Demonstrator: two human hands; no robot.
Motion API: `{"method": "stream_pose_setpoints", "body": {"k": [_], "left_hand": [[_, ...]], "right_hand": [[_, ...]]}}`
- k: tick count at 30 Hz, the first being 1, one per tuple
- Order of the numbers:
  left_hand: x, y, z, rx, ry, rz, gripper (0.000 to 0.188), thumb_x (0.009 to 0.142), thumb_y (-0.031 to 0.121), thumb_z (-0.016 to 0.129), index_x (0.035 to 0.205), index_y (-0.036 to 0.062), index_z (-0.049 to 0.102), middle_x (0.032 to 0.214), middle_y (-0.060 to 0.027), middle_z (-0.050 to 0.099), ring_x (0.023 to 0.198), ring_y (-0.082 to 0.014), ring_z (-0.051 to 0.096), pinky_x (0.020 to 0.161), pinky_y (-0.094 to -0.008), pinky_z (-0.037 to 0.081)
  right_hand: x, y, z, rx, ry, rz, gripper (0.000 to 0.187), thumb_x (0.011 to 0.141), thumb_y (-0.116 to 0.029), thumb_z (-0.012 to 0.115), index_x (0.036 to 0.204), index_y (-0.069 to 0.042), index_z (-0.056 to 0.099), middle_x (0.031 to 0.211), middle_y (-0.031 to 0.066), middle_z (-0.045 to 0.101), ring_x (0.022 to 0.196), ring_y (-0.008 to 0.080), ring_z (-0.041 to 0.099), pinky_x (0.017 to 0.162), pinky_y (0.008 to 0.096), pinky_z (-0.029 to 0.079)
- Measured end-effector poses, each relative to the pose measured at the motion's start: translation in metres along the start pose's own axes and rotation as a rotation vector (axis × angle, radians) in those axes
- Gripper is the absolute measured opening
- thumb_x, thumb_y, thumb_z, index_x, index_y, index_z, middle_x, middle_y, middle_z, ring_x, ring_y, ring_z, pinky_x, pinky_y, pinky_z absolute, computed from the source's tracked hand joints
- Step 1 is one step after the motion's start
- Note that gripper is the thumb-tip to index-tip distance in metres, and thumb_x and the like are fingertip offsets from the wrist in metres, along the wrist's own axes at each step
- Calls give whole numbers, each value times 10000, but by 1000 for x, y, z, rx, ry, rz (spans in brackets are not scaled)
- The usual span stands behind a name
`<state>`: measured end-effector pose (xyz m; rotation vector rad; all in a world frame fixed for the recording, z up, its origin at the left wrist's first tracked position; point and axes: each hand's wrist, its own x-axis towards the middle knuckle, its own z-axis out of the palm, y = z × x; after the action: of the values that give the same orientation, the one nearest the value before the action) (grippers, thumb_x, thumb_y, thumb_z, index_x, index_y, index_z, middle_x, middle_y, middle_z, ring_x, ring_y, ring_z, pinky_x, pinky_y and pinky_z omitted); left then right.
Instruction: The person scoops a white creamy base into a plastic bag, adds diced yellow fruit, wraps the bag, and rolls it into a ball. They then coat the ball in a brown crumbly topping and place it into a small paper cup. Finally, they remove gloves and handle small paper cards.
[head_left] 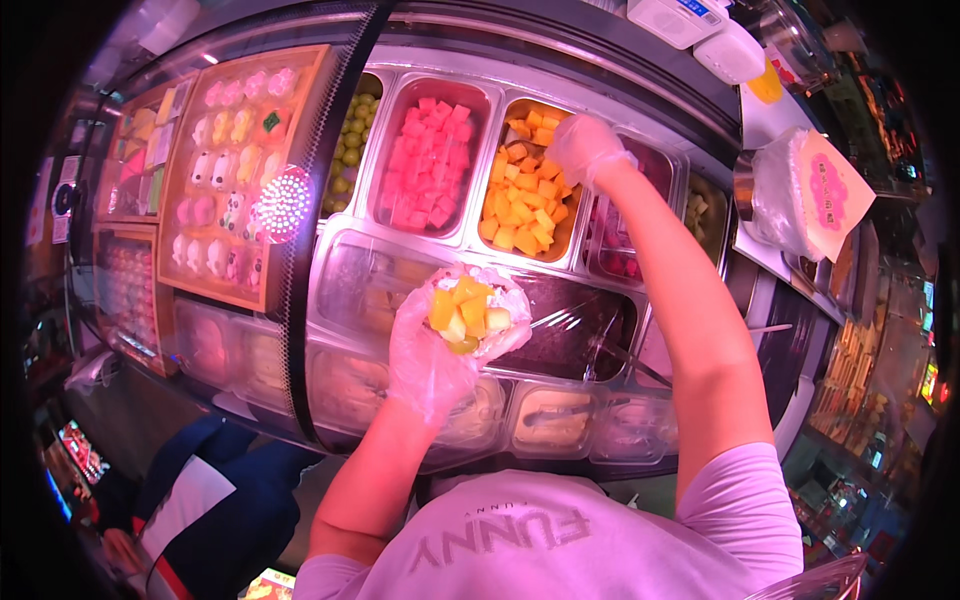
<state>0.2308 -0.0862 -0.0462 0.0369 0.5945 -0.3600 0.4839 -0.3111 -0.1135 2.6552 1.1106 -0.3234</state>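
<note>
Portion of cut fruit (465, 308) in the gloved left hand (432, 365), right hand (588, 150) at the orange cubes (524, 200).

A wooden tray (214, 293) of small shaped sweets (222, 165) lies left; then come green fruit (355, 140) and pink cubes (428, 165). Below the pink cubes the left hand cups the portion; the gloved right hand reaches to the upper right of the orange cubes, fingertips hidden; whether they grip anything cannot be told.
</note>
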Motion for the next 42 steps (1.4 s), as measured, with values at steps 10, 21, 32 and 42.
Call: {"method": "stream_pose_setpoints", "body": {"k": [10,21,32,42], "left_hand": [[27,3,18,-22,-103,34,393,940,350,590,1218,72,589,1239,-156,628,1199,-382,595,1031,-626,471],[87,-17,41,-35,-34,181,417,933,381,618,1192,54,603,1220,-152,647,1200,-371,602,1080,-617,444],[92,-44,66,-38,81,259,464,981,397,579,1311,72,558,1377,-110,589,1272,-307,551,1102,-522,420],[81,-48,70,-97,-63,207,477,985,369,574,1317,28,544,1385,-171,568,1298,-346,532,1083,-534,472]], "right_hand": [[-44,-6,-5,1796,56,996,124,822,-96,749,837,6,680,649,39,604,459,96,450,383,266,261],[-158,-86,-104,2038,441,907,139,870,-116,749,857,4,680,640,36,621,432,58,493,351,194,285],[-193,-154,-90,1058,847,658,126,926,-91,724,940,32,701,585,23,599,500,90,560,492,242,422],[-200,-157,-85,400,1055,470,234,775,9,826,969,19,696,616,74,591,472,226,541,467,342,425]]}}
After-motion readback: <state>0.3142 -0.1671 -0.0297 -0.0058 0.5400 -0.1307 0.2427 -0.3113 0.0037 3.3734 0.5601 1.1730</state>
